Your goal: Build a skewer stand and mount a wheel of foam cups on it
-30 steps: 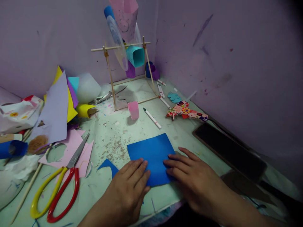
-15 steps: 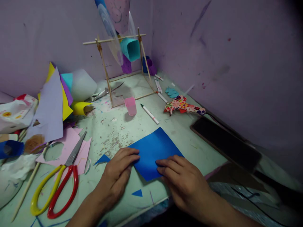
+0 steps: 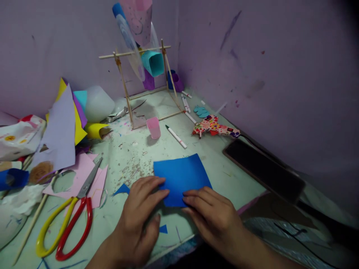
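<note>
A blue sheet (image 3: 182, 175) lies near the table's front edge. My left hand (image 3: 141, 213) rests at its left side, fingertips on the sheet, thumb apart from the fingers. My right hand (image 3: 214, 213) has its fingers together at the lower right edge, the thumb hidden beneath, pinching the sheet. A small blue scrap (image 3: 122, 189) lies left of my left hand, and a blue triangle (image 3: 163, 229) is partly hidden beside its thumb. Scissors (image 3: 84, 192) with yellow and red handles lie further left on pink scraps (image 3: 98, 188).
A stick frame (image 3: 130, 112) holds a wheel with cups (image 3: 155, 63) at the back. A pink cup (image 3: 153, 128), a marker (image 3: 176, 136), a patterned glue gun (image 3: 214, 126) and a phone (image 3: 263, 170) lie beyond the hands. Coloured sheets (image 3: 60, 130) are piled at left.
The blue sheet has turned, so its far edge now runs more nearly across the view. My left thumb has spread away from the fingers.
</note>
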Motion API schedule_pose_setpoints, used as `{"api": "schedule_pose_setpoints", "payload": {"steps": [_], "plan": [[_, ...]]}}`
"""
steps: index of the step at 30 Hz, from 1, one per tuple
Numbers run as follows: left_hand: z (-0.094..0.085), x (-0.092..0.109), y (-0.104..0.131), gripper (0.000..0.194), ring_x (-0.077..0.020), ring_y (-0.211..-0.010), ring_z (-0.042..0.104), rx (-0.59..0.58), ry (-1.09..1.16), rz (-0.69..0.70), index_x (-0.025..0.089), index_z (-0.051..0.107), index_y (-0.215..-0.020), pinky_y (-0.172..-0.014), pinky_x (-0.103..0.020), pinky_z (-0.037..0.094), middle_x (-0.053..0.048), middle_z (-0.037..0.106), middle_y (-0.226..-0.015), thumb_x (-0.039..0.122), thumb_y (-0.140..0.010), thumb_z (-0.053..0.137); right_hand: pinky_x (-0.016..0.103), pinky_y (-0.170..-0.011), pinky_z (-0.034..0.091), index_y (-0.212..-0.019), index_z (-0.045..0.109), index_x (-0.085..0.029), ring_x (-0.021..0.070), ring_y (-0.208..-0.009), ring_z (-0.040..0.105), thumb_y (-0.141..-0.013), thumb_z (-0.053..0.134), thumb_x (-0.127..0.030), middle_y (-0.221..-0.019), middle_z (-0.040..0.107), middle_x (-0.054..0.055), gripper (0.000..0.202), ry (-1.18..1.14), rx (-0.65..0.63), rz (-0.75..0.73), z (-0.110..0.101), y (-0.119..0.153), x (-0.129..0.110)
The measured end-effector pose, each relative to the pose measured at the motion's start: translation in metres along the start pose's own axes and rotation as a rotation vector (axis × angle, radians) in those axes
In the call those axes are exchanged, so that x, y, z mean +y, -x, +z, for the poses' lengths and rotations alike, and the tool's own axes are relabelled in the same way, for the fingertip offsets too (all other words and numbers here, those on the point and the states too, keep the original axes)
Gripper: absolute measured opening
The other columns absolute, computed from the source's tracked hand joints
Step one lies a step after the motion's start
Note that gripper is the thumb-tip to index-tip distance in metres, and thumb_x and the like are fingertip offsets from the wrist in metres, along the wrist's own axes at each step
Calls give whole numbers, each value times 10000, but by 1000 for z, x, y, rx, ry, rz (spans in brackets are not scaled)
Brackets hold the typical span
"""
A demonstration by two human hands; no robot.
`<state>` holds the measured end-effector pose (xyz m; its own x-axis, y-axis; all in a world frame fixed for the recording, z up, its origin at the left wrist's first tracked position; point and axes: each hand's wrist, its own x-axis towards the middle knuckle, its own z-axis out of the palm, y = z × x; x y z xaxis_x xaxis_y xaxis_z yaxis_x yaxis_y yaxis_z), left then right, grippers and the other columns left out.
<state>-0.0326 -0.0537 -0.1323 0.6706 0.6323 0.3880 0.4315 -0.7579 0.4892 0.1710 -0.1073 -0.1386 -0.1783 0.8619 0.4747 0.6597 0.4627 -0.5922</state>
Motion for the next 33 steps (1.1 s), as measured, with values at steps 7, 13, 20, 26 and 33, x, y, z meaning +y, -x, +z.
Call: {"api": "schedule_pose_setpoints", "payload": {"steps": [7,13,20,26,33], "plan": [[-1,-10,-11,256,-173,-939,621,157,-23,83,178,529,-809,-824,-320,543,-76,649,-881,-56,-759,439,283,-865,516,-1066,624,-151,159,-984,630,-824,467,-50,-1073,682,96,305,-135,-123,-71,-26,-33,19],[-15,-25,-12,259,-184,-995,624,34,-75,56,165,547,-725,-850,-328,545,-78,683,-904,-57,-752,418,581,-1119,128,-1223,561,-226,263,-1374,283,-701,515,-17,-1335,545,55,564,161,-585,-317,-55,-52,52],[-14,8,-4,383,-289,-1050,582,-153,-278,68,97,602,-1039,-873,-489,520,-171,648,-1125,19,-695,451,489,-1050,351,-1060,650,-140,240,-1062,598,-821,552,-228,-1119,674,110,273,138,-431,-360,-29,-34,49],[-1,17,-3,316,-303,-1067,562,-169,-175,-102,142,602,-1068,-873,-514,512,-157,611,-1174,203,-758,582,316,-666,505,-859,686,-153,193,-805,606,-893,499,-343,-930,693,104,269,132,-350,-373,-24,-39,50],[3,18,-6,108,-211,-916,635,62,-18,-219,161,636,-827,-792,-381,548,-110,672,-982,163,-841,529,274,-594,419,-785,693,-154,161,-691,543,-913,476,-360,-745,634,71,325,58,-376,-275,-19,-43,46]]}}
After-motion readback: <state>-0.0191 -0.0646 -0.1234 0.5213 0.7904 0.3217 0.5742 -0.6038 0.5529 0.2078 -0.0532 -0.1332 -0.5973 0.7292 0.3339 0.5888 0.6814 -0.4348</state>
